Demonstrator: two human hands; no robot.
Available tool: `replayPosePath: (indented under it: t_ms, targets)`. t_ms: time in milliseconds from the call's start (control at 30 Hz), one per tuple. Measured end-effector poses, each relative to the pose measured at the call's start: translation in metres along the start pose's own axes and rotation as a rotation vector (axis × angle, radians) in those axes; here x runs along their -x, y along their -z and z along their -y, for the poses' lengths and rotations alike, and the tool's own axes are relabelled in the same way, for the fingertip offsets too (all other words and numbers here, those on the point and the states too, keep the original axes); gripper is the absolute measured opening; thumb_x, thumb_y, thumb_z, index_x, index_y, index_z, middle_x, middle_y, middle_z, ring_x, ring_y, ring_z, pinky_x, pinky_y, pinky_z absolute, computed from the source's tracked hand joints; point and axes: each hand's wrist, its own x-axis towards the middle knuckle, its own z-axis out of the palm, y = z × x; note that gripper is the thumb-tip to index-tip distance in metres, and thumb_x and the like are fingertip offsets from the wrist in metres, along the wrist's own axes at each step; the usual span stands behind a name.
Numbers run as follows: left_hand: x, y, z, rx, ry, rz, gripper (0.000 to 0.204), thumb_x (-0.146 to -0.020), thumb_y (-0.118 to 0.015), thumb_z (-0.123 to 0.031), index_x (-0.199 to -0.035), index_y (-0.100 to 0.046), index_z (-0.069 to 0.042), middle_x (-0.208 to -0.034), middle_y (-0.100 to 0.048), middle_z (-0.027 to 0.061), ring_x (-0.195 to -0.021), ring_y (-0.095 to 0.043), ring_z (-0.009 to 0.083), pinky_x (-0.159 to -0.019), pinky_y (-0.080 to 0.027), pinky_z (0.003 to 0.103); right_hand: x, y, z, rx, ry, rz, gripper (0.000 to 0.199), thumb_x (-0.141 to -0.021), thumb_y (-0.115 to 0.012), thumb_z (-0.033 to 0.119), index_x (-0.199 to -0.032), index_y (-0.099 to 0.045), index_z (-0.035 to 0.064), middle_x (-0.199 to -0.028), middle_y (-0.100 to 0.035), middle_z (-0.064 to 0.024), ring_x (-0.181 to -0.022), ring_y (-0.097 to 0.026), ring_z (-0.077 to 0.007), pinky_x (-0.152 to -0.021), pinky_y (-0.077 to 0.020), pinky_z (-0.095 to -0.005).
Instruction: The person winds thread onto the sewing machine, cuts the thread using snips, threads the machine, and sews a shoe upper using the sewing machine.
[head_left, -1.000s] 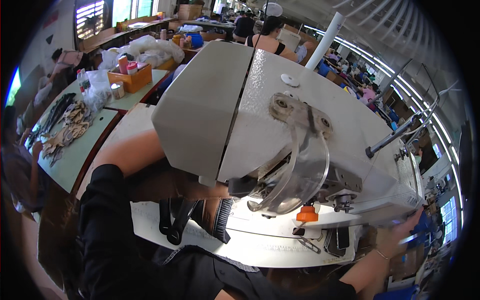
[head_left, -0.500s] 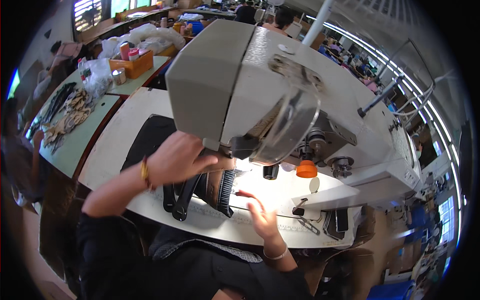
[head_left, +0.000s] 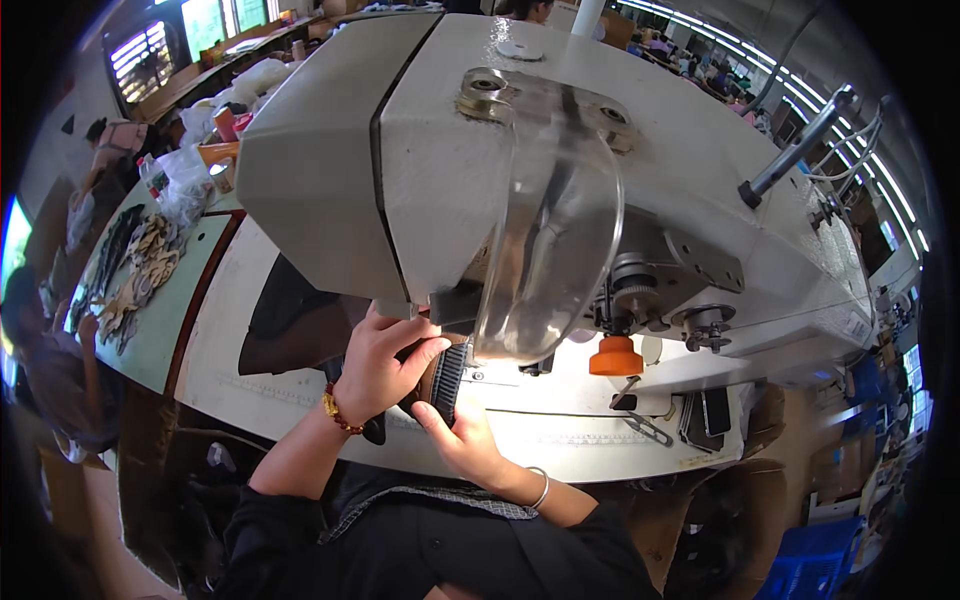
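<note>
A black-and-brown sewn piece with a pleated black edge lies beneath the head of a sewing machine. What the whole piece is, I cannot tell. My left hand, wearing a beaded bracelet, grips it from the left, close under the machine head. My right hand pinches the near end of the pleated edge, thumb on top. The larger black part spreads over the table to the left. Below my left hand shows the end of a black strap. The needle area is hidden behind the head and a clear guard.
An orange knob hangs under the machine arm. A phone and a metal tool lie at the table's right. On the green table at left are fabric scraps. A person sits beyond it.
My left hand has drawn nearer and down onto the piece. My right hand, open and apart before, has moved left and taken hold of the pleated edge. The view has shifted.
</note>
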Motion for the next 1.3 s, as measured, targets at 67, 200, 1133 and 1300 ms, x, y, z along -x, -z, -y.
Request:
replayPosePath:
  t_ms: [67,200,1133,1300]
  targets:
    - [0.001,-0.002,0.004,-0.002,-0.010,-0.009,0.020,-0.073,-0.075,-0.010,-0.091,-0.069,-0.008,-0.091,-0.064,0.0094,-0.083,-0.060,0.0297,-0.068,-0.049,0.038,0.000,-0.003,-0.001,-0.075,-0.017,0.003,0.014,-0.093,-0.058,0.011,-0.095,-0.060,-0.0019,-0.074,-0.059,-0.0045,-0.065,-0.053,-0.0137,-0.062,-0.0441,-0.0281]
    - [0.003,-0.004,0.007,0.111,0.051,-0.028,0.020,-0.072,-0.075,-0.009,-0.090,-0.067,-0.006,-0.085,-0.066,0.0100,-0.082,-0.059,0.0317,-0.068,-0.049,0.038,-0.005,-0.003,0.001,-0.070,0.036,-0.024,0.010,-0.093,-0.057,0.009,-0.093,-0.059,-0.0009,-0.073,-0.056,-0.0026,-0.065,-0.050,-0.0117,-0.060,-0.0426,-0.0269]
    - [-0.009,0.005,-0.003,-0.038,-0.046,-0.013,0.015,-0.073,-0.071,-0.004,-0.084,-0.061,-0.006,-0.080,-0.063,0.0074,-0.073,-0.061,0.0298,-0.064,-0.049,0.036,-0.009,0.000,0.002,-0.095,-0.026,-0.019,0.008,-0.093,-0.057,0.007,-0.092,-0.060,0.0002,-0.072,-0.055,-0.0016,-0.063,-0.048,-0.0114,-0.059,-0.0412,-0.0259]
    - [-0.011,0.001,0.001,-0.028,-0.153,-0.108,0.014,-0.073,-0.071,-0.004,-0.085,-0.063,-0.005,-0.079,-0.065,0.0082,-0.072,-0.064,0.0302,-0.063,-0.051,0.035,-0.010,0.001,0.002,-0.093,-0.054,-0.046,0.008,-0.092,-0.057,0.007,-0.090,-0.059,-0.0003,-0.068,-0.055,-0.0025,-0.061,-0.049,-0.0140,-0.058,-0.0412,-0.0282]
